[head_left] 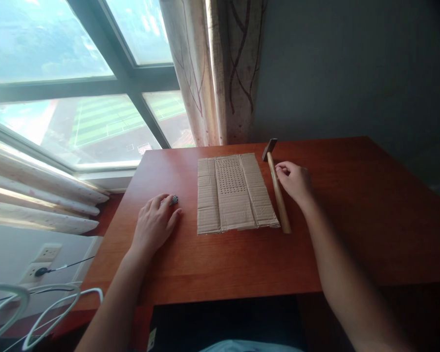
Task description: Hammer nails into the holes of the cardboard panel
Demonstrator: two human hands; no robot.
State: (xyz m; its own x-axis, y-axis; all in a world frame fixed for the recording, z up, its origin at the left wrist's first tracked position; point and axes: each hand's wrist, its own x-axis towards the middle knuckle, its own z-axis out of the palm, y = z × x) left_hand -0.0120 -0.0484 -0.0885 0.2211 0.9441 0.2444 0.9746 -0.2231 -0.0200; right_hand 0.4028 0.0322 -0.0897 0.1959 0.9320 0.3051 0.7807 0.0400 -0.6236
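My left hand (153,220) rests on the desk left of the cardboard, thumb and fingers apart. Its fingertips touch and partly cover a small bundle of dark metal pieces (174,200), perhaps nails; their exact kind is too small to tell. A flat piece of corrugated cardboard (234,210) with rows of small holes lies at the middle. Along its right edge lies a hammer (278,195), its wooden handle towards me and its metal head at the far end. Just right of the handle, my right hand (296,181) has its fingers curled together; whatever they might hold is hidden.
The reddish-brown wooden desk (352,210) runs to the wall on the right. Beyond its far edge hang patterned curtains (220,73) beside a window (106,122). White cables (55,303) and a wall socket (48,253) are at lower left.
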